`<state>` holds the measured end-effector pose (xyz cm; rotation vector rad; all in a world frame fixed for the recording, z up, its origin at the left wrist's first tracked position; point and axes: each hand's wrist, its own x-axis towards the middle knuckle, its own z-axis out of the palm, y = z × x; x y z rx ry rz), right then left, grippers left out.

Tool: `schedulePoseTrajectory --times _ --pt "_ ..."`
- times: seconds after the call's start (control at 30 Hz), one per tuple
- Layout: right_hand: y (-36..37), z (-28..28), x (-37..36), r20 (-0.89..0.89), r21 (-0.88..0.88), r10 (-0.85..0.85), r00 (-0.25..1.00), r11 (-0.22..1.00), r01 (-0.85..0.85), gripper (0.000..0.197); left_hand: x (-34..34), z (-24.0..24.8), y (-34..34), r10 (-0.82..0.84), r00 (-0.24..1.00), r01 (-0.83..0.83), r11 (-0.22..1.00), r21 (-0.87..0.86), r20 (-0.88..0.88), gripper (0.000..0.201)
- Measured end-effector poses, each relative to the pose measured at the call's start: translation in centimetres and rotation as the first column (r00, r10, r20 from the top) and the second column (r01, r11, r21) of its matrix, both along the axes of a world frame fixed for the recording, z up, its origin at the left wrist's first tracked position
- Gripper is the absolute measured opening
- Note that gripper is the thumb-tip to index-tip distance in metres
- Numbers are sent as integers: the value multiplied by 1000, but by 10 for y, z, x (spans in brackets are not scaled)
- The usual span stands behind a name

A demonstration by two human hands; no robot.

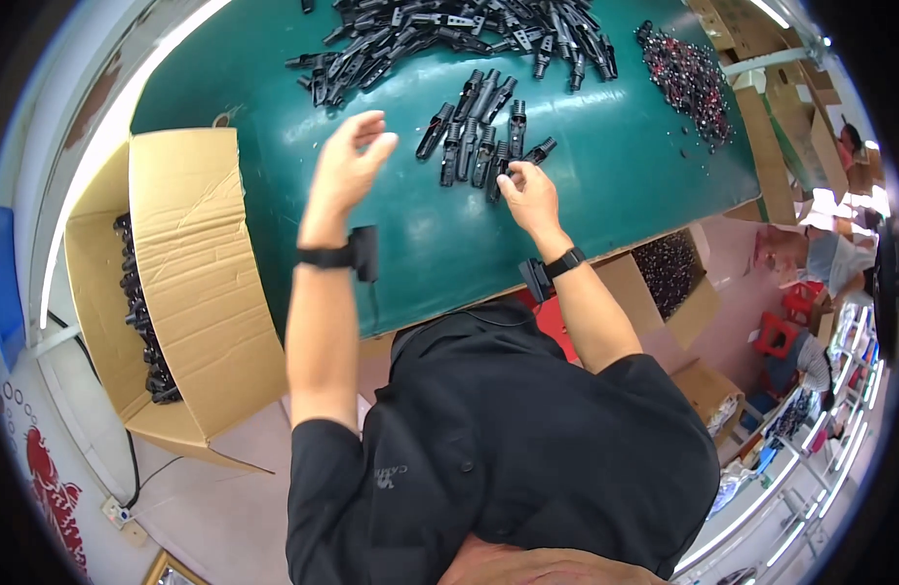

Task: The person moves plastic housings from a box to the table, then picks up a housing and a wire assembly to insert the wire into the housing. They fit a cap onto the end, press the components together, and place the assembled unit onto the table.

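My left hand [355,156] is raised over the green tabletop [410,253], its thumb and fingers apart and nothing between them. To its right lies a small group of slim black plastic parts [467,146] with ribbed ends, set roughly side by side. My right hand [533,200] is at the near right of this group, thumb and fingertips closed on one black plastic part [495,185]. Part of the grip is hidden by the fingers. Another black part [541,150] lies slanted just beyond that hand.
A large heap of black parts [420,34] covers the far tabletop. Small dark and red pieces [688,88] are piled at far right. An open cardboard box [191,292] with black parts stands at left; another box [698,302] of small pieces is at right. Other people are farther right.
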<state>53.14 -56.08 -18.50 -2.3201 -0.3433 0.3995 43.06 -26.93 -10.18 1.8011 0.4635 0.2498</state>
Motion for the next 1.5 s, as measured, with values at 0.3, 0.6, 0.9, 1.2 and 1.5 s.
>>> schedulePoseTrajectory --times 0.3,0.6,0.9,1.2,1.5 --pt "1 -24 3 36 -236 19 999 972 -10 76 99 -136 -74 0 961 131 880 456 -276 91" --pt "19 -32 7 -283 14 -33 958 999 38 79 62 -160 -80 108 937 -31 973 228 -333 99" --pt "47 -65 10 -178 171 -139 974 971 170 71 59 -156 -94 153 950 -236 923 -305 -273 68" --pt "57 -63 5 -565 450 -54 823 816 362 44 45 -128 -92 172 948 -308 711 -632 -268 54" --pt "142 93 -29 -313 755 406 859 654 -34 33 -36 22 -44 478 861 -352 805 -477 172 59"
